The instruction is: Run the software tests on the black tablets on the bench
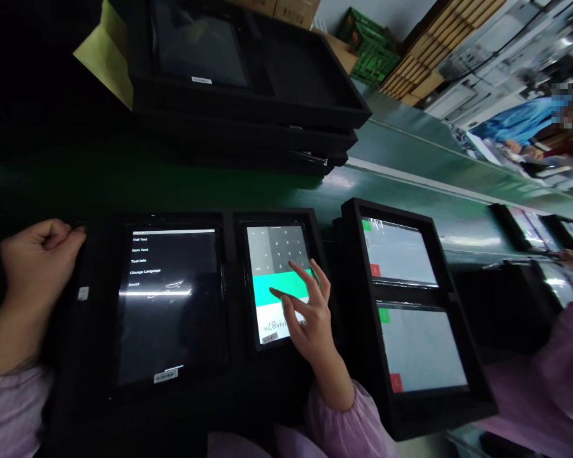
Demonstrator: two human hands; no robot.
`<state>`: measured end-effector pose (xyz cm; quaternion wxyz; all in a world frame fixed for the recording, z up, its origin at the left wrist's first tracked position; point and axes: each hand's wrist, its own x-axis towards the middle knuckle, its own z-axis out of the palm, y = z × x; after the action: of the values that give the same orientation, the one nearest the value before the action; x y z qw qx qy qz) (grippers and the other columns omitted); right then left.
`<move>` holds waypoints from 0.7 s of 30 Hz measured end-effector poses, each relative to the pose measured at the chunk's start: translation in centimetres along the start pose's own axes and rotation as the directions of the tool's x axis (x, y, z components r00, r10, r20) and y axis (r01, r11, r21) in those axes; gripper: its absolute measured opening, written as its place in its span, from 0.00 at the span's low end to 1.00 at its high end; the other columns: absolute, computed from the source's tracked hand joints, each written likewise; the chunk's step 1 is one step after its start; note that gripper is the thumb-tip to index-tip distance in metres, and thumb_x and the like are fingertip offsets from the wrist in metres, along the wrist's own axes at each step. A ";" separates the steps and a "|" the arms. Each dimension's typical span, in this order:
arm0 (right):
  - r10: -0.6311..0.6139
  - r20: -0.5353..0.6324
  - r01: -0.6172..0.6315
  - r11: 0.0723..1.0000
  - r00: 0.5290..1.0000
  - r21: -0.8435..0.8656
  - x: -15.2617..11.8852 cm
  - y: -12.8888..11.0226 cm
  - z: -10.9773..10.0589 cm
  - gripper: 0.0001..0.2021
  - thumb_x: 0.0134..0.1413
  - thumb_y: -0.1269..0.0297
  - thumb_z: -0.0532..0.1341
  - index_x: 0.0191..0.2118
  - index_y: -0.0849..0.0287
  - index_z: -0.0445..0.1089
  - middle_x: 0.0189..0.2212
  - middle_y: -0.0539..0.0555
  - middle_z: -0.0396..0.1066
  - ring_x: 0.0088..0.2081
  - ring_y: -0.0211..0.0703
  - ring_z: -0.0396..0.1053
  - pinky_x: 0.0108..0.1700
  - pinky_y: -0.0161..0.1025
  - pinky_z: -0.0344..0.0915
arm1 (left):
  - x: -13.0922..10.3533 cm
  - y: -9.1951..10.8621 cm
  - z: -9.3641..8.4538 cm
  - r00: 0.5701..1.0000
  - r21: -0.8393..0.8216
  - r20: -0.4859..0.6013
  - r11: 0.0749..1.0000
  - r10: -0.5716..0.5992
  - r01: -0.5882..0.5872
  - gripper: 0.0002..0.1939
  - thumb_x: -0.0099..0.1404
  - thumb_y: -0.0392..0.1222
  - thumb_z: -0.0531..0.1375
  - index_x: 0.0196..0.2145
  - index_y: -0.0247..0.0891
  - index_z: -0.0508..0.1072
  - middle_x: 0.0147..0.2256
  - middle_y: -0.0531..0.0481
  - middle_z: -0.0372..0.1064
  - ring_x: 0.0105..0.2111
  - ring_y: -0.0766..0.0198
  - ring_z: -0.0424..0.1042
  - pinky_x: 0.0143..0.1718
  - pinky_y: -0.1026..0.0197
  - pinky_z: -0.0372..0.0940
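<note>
My right hand (312, 312) is over a lit tablet (260, 321) with its fingers spread, index finger at the green band of a calculator screen. The keypad and text appear upside down from here. Left of it, a second tablet (172, 337) shows a dark menu with lines such as "Full Test" and "Item Test". Both tablets lie in a black tray (232, 267). At the tray's left edge my left hand (41, 261) is closed, knuckles up; whether it grips the edge or anything else is hidden.
To the right, another black tray (410, 296) holds two white-screened tablets. Black trays (248, 105) are stacked behind, with yellow paper (107, 57) at their left. A co-worker's pink sleeve (561, 362) is at far right. A green crate (370, 48) and cardboard stand beyond the green bench (401, 191).
</note>
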<state>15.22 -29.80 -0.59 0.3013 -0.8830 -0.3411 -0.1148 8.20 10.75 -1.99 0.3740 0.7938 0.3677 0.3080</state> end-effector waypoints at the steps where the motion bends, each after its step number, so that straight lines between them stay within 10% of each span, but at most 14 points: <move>1: -0.014 0.029 0.014 1.000 0.999 0.007 0.0 -0.2 0.0 0.15 0.68 0.69 0.56 0.44 0.51 0.82 0.64 0.57 0.63 0.72 0.65 0.44 0.63 0.70 0.62 | 0.0 -0.1 0.0 1.000 0.005 0.005 1.000 -0.004 0.004 0.21 0.46 0.41 0.62 0.16 0.38 0.49 0.18 0.60 0.45 0.21 0.72 0.49 0.29 0.65 0.50; 21: 0.124 -0.279 -0.101 0.990 0.952 0.094 -0.4 0.3 -1.0 0.17 0.68 0.71 0.56 0.38 0.50 0.83 0.48 0.55 0.75 0.58 0.57 0.68 0.51 0.58 0.72 | 0.0 0.2 0.1 1.000 -0.004 0.003 1.000 0.014 -0.014 0.21 0.47 0.40 0.62 0.15 0.38 0.49 0.17 0.60 0.44 0.21 0.72 0.47 0.27 0.63 0.48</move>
<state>15.17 -30.82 -0.10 0.3877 -0.8628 -0.2478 -0.2094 8.39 10.60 -1.88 0.3738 0.7961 0.3610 0.3102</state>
